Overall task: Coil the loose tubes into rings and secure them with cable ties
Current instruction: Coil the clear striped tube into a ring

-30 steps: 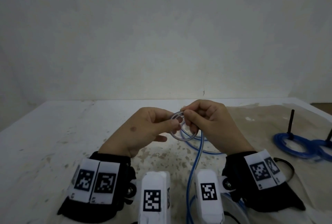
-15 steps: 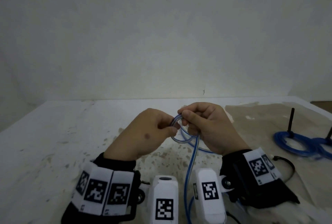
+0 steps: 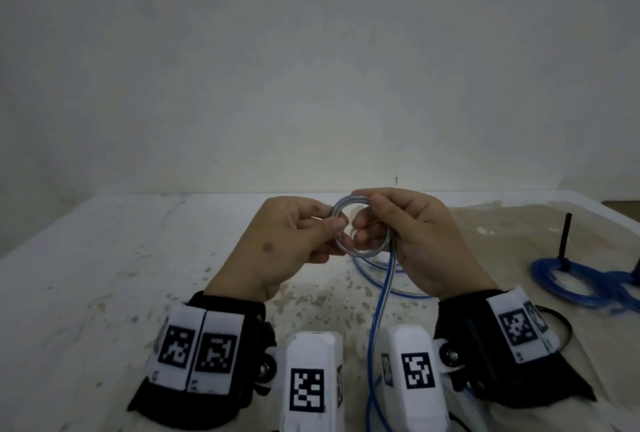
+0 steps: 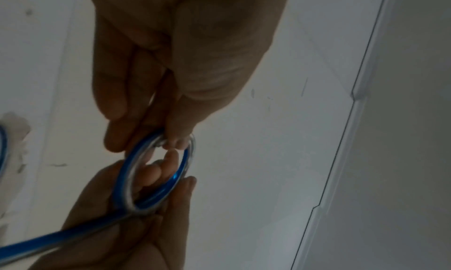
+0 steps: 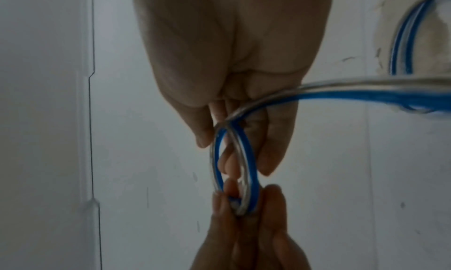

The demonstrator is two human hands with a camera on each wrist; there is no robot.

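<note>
Worktop point(image 3: 104, 275) bare on my left side. My left hand point(image 3: 287, 241) pinches one small tube ring point(image 3: 360, 227) mid-table; right hand point(image 3: 415, 241) grips its other side. Two blue coils point(image 3: 568, 279) on two black pegs point(image 3: 565, 241) near right edge.

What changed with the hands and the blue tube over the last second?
The ring of the blue tube grew wider and gained a turn, as the right hand wound more of it on. The left hand kept pinching the ring's left side. The finished coils on the pegs stayed put.
</note>
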